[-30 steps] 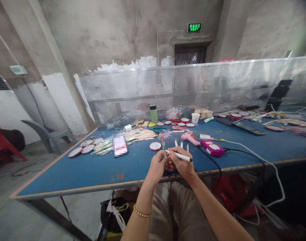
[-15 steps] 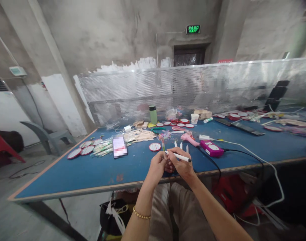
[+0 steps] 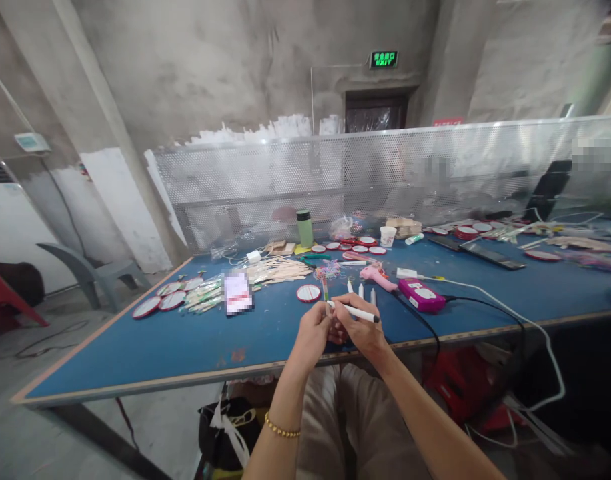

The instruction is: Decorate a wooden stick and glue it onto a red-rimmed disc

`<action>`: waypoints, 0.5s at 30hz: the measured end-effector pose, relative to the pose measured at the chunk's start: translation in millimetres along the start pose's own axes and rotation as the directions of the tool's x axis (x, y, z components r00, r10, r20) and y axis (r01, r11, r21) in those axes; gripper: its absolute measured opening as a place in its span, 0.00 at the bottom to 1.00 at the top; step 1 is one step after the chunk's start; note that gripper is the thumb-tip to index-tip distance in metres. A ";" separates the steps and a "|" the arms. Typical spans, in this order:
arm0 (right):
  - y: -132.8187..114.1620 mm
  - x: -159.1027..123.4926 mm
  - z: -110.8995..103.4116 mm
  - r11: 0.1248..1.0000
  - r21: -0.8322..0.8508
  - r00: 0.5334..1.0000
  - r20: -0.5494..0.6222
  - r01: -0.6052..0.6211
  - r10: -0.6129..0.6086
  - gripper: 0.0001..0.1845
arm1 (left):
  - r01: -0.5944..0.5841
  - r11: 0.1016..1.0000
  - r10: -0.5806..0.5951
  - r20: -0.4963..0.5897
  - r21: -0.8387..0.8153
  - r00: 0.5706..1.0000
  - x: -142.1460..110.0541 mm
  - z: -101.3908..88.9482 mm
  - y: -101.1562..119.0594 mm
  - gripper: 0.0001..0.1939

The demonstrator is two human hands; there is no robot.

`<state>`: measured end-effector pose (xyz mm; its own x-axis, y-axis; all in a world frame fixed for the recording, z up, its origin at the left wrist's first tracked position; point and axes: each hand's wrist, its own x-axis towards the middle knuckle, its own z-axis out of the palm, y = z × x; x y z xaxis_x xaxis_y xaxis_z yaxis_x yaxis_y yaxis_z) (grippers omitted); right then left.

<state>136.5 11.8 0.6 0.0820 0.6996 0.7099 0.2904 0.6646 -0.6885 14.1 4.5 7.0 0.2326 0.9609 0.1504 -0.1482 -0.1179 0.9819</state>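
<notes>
My left hand (image 3: 313, 330) is closed around the lower end of a narrow wooden stick (image 3: 325, 288), which stands up from the fingers with red and green colouring on it. In my right hand (image 3: 360, 332) is a white marker pen (image 3: 358, 311), gripped like a writing pen, its tip against or very near the stick. Both hands meet just above the table's front edge. Beyond them lie several white markers (image 3: 361, 291), a round red-rimmed disc (image 3: 308, 293) and a heap of coloured loops (image 3: 328, 269).
A pink glue gun (image 3: 378, 277) and a purple box (image 3: 421, 296) with cables lie to the right. Leftward are a phone (image 3: 239, 292), wooden sticks (image 3: 285, 270) and more discs (image 3: 147, 307). A green bottle (image 3: 304, 229) stands near the perforated metal screen (image 3: 265, 180).
The view has shifted very slightly. Both hands keep nearly the same pose, with the marker held at the stick.
</notes>
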 end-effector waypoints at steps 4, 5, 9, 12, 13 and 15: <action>1.2 0.0 0.1 0.999 -0.014 0.998 -0.045 0.031 -0.031 0.11 | 0.013 1.000 -0.013 0.009 -0.004 1.000 -0.4 -0.1 1.7 0.13; 1.3 -0.1 0.0 0.999 -0.023 0.998 -0.056 0.041 -0.042 0.11 | 0.016 1.000 -0.016 0.012 -0.007 1.000 -0.6 -0.2 2.2 0.13; 0.1 -0.2 -0.6 0.999 -0.032 0.998 -0.049 0.043 -0.045 0.10 | 0.015 1.000 -0.015 0.016 -0.021 1.000 -1.1 -0.2 3.0 0.13; -1.7 0.1 -0.6 1.000 -0.011 0.999 -0.028 0.028 -0.029 0.10 | 0.008 1.000 -0.008 0.009 -0.017 1.000 -1.0 0.2 2.6 0.13; -2.1 0.2 -0.4 1.000 -0.002 0.999 -0.024 0.023 -0.023 0.10 | 0.005 1.000 -0.005 0.007 -0.016 1.000 -0.8 0.2 2.5 0.12; -2.5 0.3 0.1 1.000 0.006 0.999 -0.027 0.021 -0.021 0.10 | 0.005 1.000 -0.005 0.006 -0.017 1.000 -0.5 0.2 2.3 0.12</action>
<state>135.7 10.3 2.5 0.1016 0.6783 0.7278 0.2865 0.6806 -0.6743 13.8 3.8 9.3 0.2391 0.9599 0.1463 -0.1635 -0.1087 0.9805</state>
